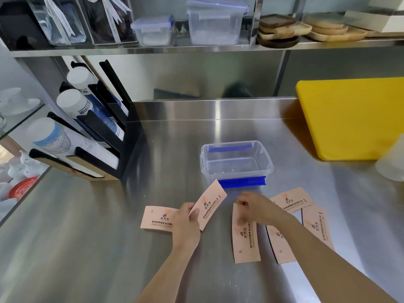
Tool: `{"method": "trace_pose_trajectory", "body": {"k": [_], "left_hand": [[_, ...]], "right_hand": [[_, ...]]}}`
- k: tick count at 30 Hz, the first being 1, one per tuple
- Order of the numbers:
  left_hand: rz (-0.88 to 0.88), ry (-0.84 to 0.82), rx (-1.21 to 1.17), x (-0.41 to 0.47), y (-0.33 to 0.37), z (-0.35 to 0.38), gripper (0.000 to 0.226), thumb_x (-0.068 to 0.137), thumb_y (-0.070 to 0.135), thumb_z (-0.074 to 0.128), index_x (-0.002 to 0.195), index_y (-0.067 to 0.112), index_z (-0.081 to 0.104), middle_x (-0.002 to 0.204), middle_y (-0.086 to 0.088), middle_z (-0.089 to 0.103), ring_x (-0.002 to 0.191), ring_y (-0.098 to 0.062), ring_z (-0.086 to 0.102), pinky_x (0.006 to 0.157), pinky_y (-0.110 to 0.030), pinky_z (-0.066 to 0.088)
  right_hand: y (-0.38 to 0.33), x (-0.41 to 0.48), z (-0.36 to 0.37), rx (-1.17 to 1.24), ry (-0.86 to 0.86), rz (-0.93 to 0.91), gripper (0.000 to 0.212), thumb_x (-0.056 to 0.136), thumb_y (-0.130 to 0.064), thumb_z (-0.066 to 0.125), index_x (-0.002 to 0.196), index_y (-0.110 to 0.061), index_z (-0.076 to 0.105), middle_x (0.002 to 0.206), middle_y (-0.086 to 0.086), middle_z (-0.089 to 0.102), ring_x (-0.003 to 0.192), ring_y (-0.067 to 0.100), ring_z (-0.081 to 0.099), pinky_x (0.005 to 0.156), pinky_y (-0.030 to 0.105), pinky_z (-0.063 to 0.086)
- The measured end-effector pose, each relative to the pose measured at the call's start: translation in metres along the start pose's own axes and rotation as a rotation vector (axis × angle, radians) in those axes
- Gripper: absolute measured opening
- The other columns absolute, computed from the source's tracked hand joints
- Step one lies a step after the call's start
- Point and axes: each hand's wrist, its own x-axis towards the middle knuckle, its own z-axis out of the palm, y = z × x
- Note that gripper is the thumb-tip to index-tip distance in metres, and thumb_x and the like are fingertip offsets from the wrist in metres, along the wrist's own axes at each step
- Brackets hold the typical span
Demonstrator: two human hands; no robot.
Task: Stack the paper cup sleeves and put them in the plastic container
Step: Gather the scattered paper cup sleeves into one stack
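Several flat pink paper cup sleeves lie on the steel counter in front of an open clear plastic container (236, 161) with blue clips. My left hand (185, 224) holds one sleeve (211, 204) lifted and tilted, just over another sleeve (156, 218) lying flat. My right hand (254, 207) pinches the top edge of a third sleeve (246, 239) that rests on the counter. Further sleeves (293, 199) (318, 226) (278, 243) lie to the right, partly under my right forearm.
A black rack of stacked paper cups (87, 132) stands at the left. A yellow cutting board (352, 117) leans at the back right, with a translucent tub (392, 162) at the right edge. A shelf above carries lidded containers (215, 20) and wooden trays (310, 29).
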Motion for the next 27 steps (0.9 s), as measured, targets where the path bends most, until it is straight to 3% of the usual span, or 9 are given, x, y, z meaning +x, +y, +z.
{"method": "trace_pose_trajectory", "body": {"k": [4,8,11,14,18,20,23,25,27], "left_hand": [[0.059,-0.034,0.097,-0.001,0.000,0.002,0.018,0.094,0.015,0.042,0.104,0.012,0.057,0.098,-0.005,0.064,0.090,-0.023,0.056,0.070,-0.030,0.040],[0.097,-0.081,0.119,-0.002,0.000,0.005,0.022,0.096,0.014,0.037,0.105,0.011,0.057,0.094,-0.006,0.065,0.087,-0.025,0.056,0.070,-0.030,0.039],[0.113,-0.117,0.127,-0.002,0.000,0.007,0.024,0.096,0.013,0.034,0.103,0.012,0.056,0.093,-0.004,0.063,0.087,-0.024,0.055,0.071,-0.029,0.037],[0.161,-0.168,0.145,-0.004,0.001,0.008,0.027,0.094,0.009,0.033,0.102,0.016,0.058,0.091,-0.004,0.065,0.087,-0.024,0.056,0.070,-0.028,0.039],[0.190,-0.301,0.141,-0.009,0.004,0.004,0.034,0.093,0.003,0.031,0.108,0.018,0.058,0.093,0.003,0.062,0.089,-0.015,0.053,0.067,-0.004,0.038],[0.190,-0.331,0.105,-0.010,0.004,0.004,0.035,0.094,0.004,0.031,0.106,0.022,0.058,0.096,0.004,0.063,0.090,-0.011,0.054,0.068,-0.001,0.037],[0.163,-0.356,0.040,-0.011,0.007,0.005,0.036,0.095,0.003,0.032,0.098,0.028,0.059,0.093,0.007,0.064,0.087,-0.003,0.055,0.067,0.000,0.037],[0.103,-0.350,-0.047,-0.011,0.010,0.007,0.042,0.093,0.000,0.034,0.090,0.030,0.063,0.093,0.006,0.068,0.089,-0.007,0.058,0.069,-0.002,0.039],[0.024,-0.280,-0.170,-0.008,0.011,0.008,0.039,0.095,0.007,0.036,0.091,0.033,0.065,0.100,-0.003,0.070,0.096,-0.016,0.062,0.082,-0.016,0.045]], "right_hand": [[0.010,-0.009,-0.012,0.344,0.141,0.073,0.021,0.075,-0.021,0.074,0.088,-0.008,0.065,0.079,-0.005,0.072,0.067,0.009,0.068,0.058,0.016,0.049],[0.022,-0.013,-0.005,0.663,0.283,0.105,0.023,0.075,-0.009,0.074,0.094,0.000,0.064,0.094,0.010,0.073,0.080,0.019,0.070,0.058,0.017,0.056],[0.026,-0.011,0.013,0.619,0.329,0.182,0.028,0.077,-0.014,0.072,0.096,0.003,0.060,0.101,0.016,0.070,0.087,0.026,0.068,0.066,0.027,0.060],[0.025,-0.010,0.027,0.389,0.334,0.207,0.031,0.077,-0.031,0.072,0.086,-0.004,0.059,0.092,0.010,0.069,0.079,0.021,0.061,0.065,0.027,0.046],[0.022,-0.010,0.031,0.389,0.327,0.216,0.034,0.076,-0.032,0.072,0.091,-0.005,0.058,0.090,0.010,0.067,0.078,0.020,0.057,0.067,0.027,0.042],[0.024,-0.011,0.029,0.464,0.306,0.179,0.031,0.076,-0.026,0.074,0.097,-0.007,0.061,0.093,0.011,0.068,0.078,0.018,0.058,0.068,0.024,0.044],[0.028,-0.013,0.021,0.626,0.286,0.126,0.022,0.074,-0.017,0.075,0.095,-0.018,0.067,0.096,0.011,0.072,0.083,0.024,0.065,0.073,0.022,0.048],[0.032,-0.011,0.016,0.612,0.264,0.129,0.016,0.073,-0.021,0.077,0.086,-0.015,0.070,0.095,0.009,0.073,0.087,0.024,0.067,0.072,0.021,0.049],[0.033,-0.009,0.015,0.588,0.253,0.137,0.019,0.073,-0.023,0.077,0.084,-0.010,0.070,0.094,0.004,0.072,0.084,0.019,0.067,0.070,0.019,0.049]]}}
